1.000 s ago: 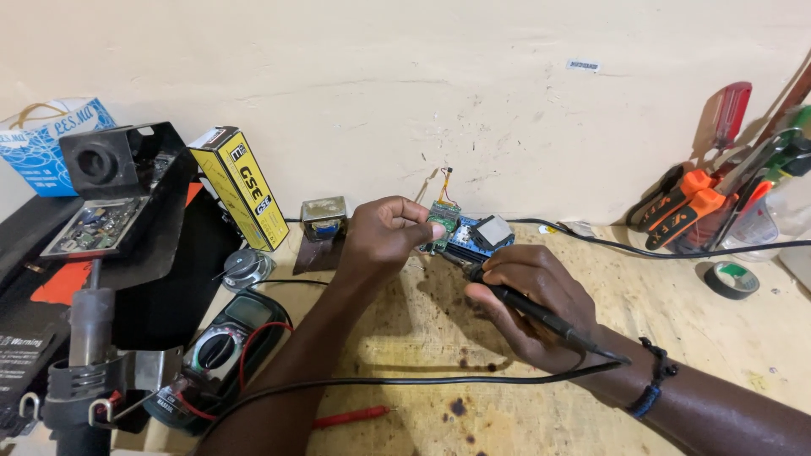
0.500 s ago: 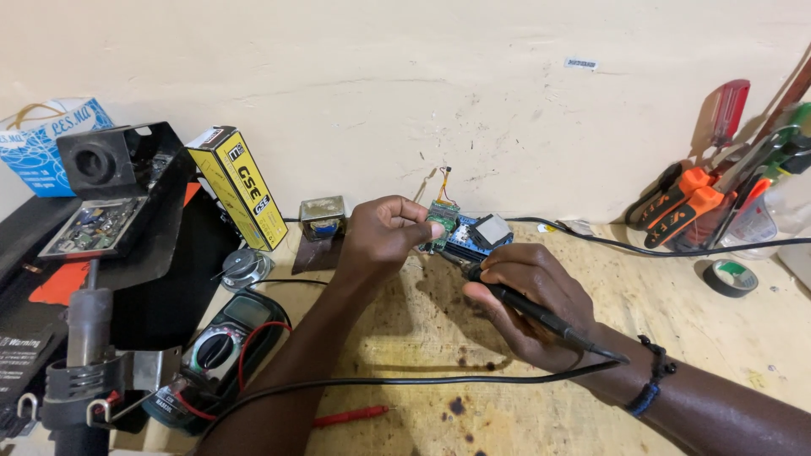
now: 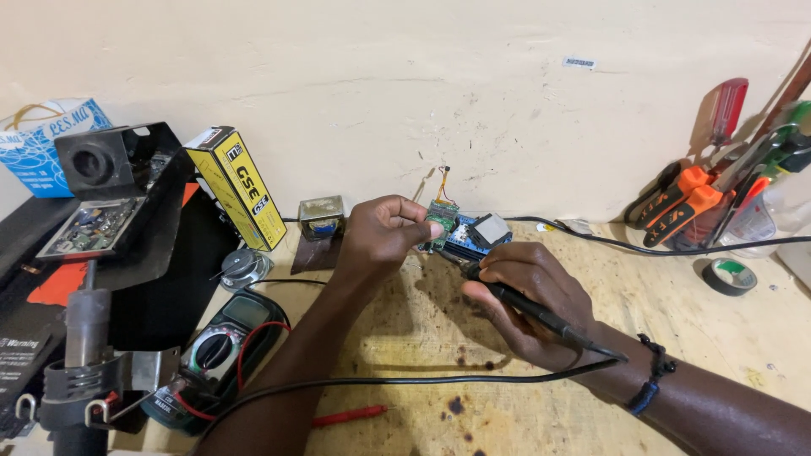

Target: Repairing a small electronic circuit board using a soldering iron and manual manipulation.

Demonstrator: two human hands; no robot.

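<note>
Two hands: left hand [image 3: 384, 236] pinches circuit board [image 3: 439, 221], right hand [image 3: 528, 300] grips soldering iron [image 3: 541, 314].

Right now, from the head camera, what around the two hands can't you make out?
- Soldering iron tip: hidden behind the right hand.
- Small green circuit board: the left hand fingers cover its left edge; its parts are too small to tell.
- Blue board: mostly hidden behind both hands.
- Multimeter: dial setting too small to tell; the left forearm crosses its corner.
- Tools at the right: cut off by the frame edge.
</note>
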